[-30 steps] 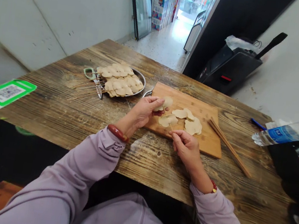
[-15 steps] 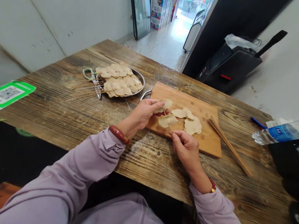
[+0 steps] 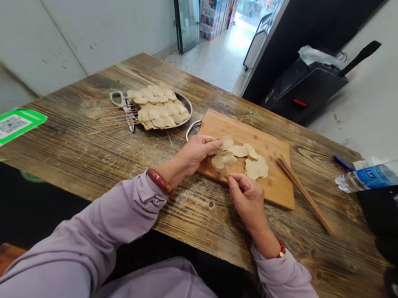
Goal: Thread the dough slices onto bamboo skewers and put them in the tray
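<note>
My left hand [image 3: 196, 153] is closed on a thin, pale beige round slice [image 3: 226, 143] above the near left part of a wooden cutting board [image 3: 211, 120]. Between thumb and forefinger, my right hand [image 3: 246, 194] pinches a thin wooden skewer [image 3: 227, 170]. Another beige slice [image 3: 224, 160] is threaded on that skewer, just beyond my right fingertips. More loose slices [image 3: 256, 167] lie overlapping on the board to the right. What these slices are made of I cannot tell. My left fingers hide part of the skewer's far end.
A metal plate [image 3: 190, 105] at the left holds several loaded skewers [image 3: 159, 112], their sticks pointing left. Scissors [image 3: 129, 115] lie beside it. Bare skewers [image 3: 305, 196] rest across the board's right edge. A water bottle [image 3: 364, 177] lies at the right; a QR card [image 3: 6, 127] is far left.
My left hand has shifted slightly right and nearer to me, and its slice now shows more beyond the fingertips. The right hand has hardly moved.
</note>
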`<state>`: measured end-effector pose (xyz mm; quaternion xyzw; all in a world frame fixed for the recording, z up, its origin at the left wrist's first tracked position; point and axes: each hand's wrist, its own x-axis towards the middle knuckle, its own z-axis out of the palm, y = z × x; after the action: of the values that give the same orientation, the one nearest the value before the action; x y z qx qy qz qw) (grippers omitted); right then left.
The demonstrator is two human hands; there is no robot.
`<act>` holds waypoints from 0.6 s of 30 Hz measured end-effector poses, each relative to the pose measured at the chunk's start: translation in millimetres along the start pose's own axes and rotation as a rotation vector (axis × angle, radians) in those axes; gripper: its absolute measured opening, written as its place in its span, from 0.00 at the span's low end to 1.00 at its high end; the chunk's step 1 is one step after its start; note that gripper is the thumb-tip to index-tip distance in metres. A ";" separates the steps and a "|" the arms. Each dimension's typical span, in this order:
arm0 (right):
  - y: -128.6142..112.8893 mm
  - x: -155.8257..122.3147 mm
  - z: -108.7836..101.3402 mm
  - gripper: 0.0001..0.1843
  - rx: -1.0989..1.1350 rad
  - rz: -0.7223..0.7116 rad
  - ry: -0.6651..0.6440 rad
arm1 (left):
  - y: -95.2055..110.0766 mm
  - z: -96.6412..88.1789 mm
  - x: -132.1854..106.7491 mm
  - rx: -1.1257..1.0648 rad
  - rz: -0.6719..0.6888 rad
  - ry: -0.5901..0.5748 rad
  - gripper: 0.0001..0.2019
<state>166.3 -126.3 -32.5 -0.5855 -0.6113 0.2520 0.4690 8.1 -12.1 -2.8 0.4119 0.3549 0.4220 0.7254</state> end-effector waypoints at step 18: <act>0.1 7.0 2.5 0.18 0.221 0.167 -0.036 | 4.8 0.5 -1.6 -0.039 -0.070 -0.033 0.16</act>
<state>165.0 -119.0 -31.8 -0.5747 -0.5373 0.3664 0.4969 6.4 -12.2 1.9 0.3919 0.3487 0.3966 0.7533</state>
